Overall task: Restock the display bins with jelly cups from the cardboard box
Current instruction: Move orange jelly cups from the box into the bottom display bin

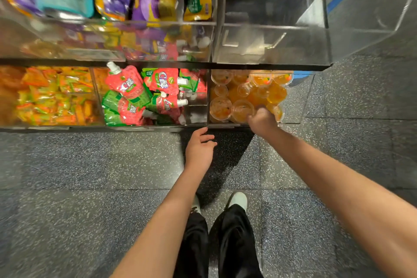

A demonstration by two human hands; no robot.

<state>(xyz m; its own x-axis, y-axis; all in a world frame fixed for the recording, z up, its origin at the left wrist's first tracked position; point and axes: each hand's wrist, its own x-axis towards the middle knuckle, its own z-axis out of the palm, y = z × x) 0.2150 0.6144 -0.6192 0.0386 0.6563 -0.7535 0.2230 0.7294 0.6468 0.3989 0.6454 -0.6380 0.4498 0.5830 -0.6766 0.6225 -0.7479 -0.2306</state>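
Looking straight down past two bare forearms at a two-tier display of clear plastic bins. Right hand [261, 119] reaching over the front wall of the lower right bin [300, 97], fingers curled down among the jelly cups [246, 95]; grip looks closed on one cup near the front, though blur and the knuckles hide the fingertips, so hard to say for sure. Roughly a dozen orange jelly cups piled in that bin, some upright, some tipped on their sides, exact count lost in the overlap. Left hand [199, 149] hanging just in front of the bin row, fingers spread loose and relaxed, holding nothing, fingertips near the shelf's front edge [158, 128].

Next bin to the left: red and green drink pouches [140, 95] with white spouts, about five or six showing. Further left, a bin heaped with orange and yellow sachets [54, 95], too many and too blurred to count. Upper tier: purple and yellow pouches [144, 2] on the left, one clear bin [270, 36] on the right with bare walls showing.

Below, speckled grey floor tiles [67, 165], two black trouser legs [216, 244] and two pale shoes [238, 200].
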